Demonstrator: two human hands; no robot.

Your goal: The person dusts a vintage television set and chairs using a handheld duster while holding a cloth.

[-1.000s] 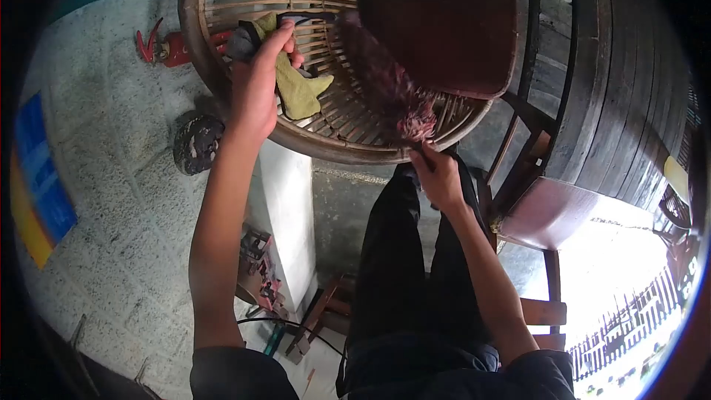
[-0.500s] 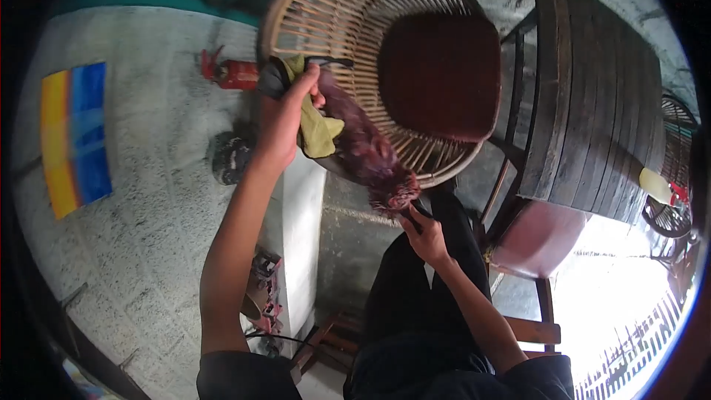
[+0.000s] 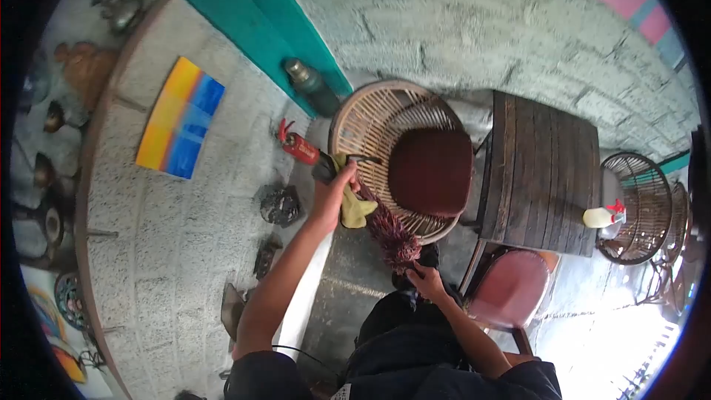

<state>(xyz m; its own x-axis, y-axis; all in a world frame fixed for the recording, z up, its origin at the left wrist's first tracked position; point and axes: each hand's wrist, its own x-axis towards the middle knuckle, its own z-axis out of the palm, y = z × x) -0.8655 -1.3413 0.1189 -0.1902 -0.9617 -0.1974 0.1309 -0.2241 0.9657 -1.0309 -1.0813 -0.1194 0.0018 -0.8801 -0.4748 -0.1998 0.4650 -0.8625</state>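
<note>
A reddish-brown feather duster [image 3: 390,234] slants between my two hands, in front of the round wicker chair [image 3: 364,115]. My right hand [image 3: 428,284] is closed around its dark handle at the lower end. My left hand [image 3: 337,196] is closed on a yellow-green cloth [image 3: 357,210], which hangs below the fingers beside the duster's upper end. A dark grey item [image 3: 324,169] shows at the left hand too, its kind unclear. Whether the left fingers also touch the feathers cannot be told.
A fire extinguisher [image 3: 300,148] and a metal canister [image 3: 311,85] stand left of the wicker chair with its dark red cushion [image 3: 432,172]. A wooden table [image 3: 544,170] is to the right, with a spray bottle [image 3: 601,217] near its edge. A red-seated chair [image 3: 511,287] stands close by.
The view has tilted up and shifted, showing more wall and the shelf at left. Both hands keep their hold; the duster's feathers look more spread.
</note>
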